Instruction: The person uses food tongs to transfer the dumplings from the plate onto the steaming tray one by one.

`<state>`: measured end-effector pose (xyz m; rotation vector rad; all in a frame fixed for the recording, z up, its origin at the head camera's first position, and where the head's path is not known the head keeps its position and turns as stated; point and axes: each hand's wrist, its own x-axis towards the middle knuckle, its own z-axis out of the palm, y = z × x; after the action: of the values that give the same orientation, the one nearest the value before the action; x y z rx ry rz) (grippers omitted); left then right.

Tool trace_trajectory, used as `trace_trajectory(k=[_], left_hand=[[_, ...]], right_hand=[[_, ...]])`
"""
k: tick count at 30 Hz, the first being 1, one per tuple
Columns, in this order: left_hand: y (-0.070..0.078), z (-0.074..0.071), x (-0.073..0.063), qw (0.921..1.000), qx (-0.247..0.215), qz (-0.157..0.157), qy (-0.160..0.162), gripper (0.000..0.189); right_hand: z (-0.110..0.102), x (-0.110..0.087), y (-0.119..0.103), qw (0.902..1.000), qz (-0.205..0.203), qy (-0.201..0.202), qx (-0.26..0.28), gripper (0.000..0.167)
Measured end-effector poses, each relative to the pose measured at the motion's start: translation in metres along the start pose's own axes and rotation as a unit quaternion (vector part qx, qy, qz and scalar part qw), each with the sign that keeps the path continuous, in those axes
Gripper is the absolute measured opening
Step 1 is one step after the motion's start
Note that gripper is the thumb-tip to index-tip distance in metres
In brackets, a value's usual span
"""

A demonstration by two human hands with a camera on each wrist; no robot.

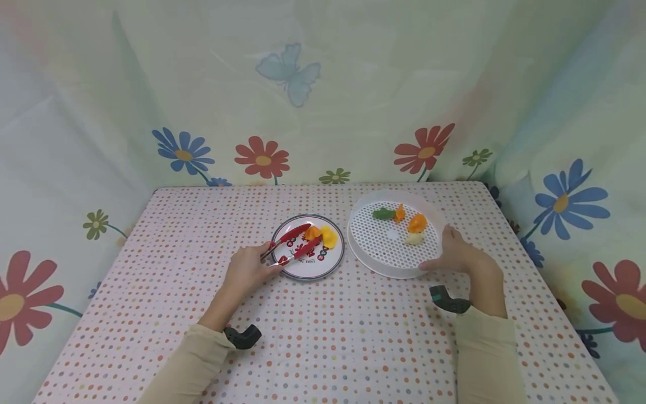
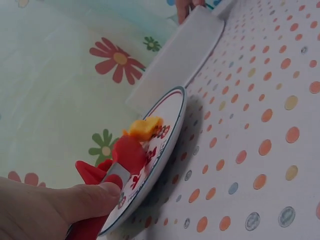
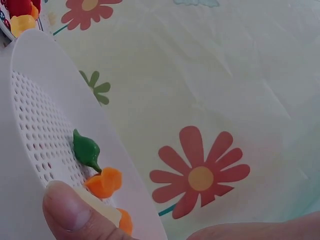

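Note:
My left hand (image 1: 247, 269) holds a pair of red-tipped tongs (image 1: 299, 253) over a white plate (image 1: 323, 268) with a dark rim. Between the tong tips lies an orange piece (image 1: 312, 232), next to a yellow piece (image 1: 330, 237) on the plate. My right hand (image 1: 461, 255) grips the right side of a round white sieve (image 1: 365, 238), its thumb (image 3: 70, 210) over the near rim. Inside the sieve are a green pepper-shaped piece (image 3: 87, 150), a small orange piece (image 1: 400, 213), a larger orange piece (image 1: 417, 223) and a pale yellow piece (image 1: 414, 239).
The sieve stands just right of the plate on a table (image 1: 323, 348) with a dotted cloth. A flowered curtain (image 1: 343, 84) hangs behind and along both sides. Dark wrist mounts (image 1: 243, 336) jut from both sleeves.

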<state>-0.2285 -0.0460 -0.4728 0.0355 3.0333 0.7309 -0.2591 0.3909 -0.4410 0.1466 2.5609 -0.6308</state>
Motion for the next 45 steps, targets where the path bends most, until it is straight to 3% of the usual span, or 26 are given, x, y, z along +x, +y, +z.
trace_trajectory(k=[9, 14, 16, 19, 22, 25, 29, 31, 35, 45], left_hand=[[0.006, 0.005, -0.008, 0.9977, 0.039, 0.037, 0.041, 0.064], [0.009, 0.001, -0.016, 0.9914, 0.062, 0.073, 0.090, 0.058], [0.018, -0.005, -0.017, 0.9877, 0.072, 0.090, 0.106, 0.057], [0.047, -0.014, -0.013, 0.9805, 0.089, 0.136, 0.109, 0.056], [0.086, -0.017, -0.004, 0.9701, 0.113, 0.195, 0.089, 0.053], [0.122, -0.011, 0.009, 0.9571, 0.151, 0.241, 0.055, 0.051], [0.155, 0.003, 0.025, 0.9460, 0.201, 0.254, -0.005, 0.048], [0.164, 0.010, 0.031, 0.9435, 0.214, 0.252, -0.027, 0.047], [0.172, 0.021, 0.038, 0.9466, 0.212, 0.237, -0.050, 0.047], [0.183, 0.040, 0.047, 0.9486, 0.209, 0.236, -0.027, 0.051]], right_hand=[[0.000, -0.003, 0.001, 0.9999, 0.011, 0.000, -0.004, 0.140], [-0.002, -0.004, -0.001, 1.0000, -0.003, -0.005, 0.003, 0.135], [-0.005, -0.005, -0.001, 1.0000, -0.007, -0.005, 0.001, 0.135], [-0.010, -0.006, 0.001, 1.0000, -0.006, 0.000, -0.004, 0.136], [-0.013, -0.007, 0.003, 0.9999, -0.003, 0.000, -0.011, 0.136], [-0.012, -0.006, 0.003, 0.9999, 0.001, -0.002, -0.012, 0.135], [-0.007, -0.005, -0.002, 0.9999, 0.001, -0.004, -0.011, 0.135], [-0.004, -0.005, -0.005, 0.9999, -0.002, -0.005, -0.012, 0.133], [-0.001, -0.004, -0.010, 0.9998, 0.001, -0.009, -0.017, 0.131], [-0.007, -0.008, -0.005, 0.9997, 0.019, -0.012, -0.011, 0.132]])
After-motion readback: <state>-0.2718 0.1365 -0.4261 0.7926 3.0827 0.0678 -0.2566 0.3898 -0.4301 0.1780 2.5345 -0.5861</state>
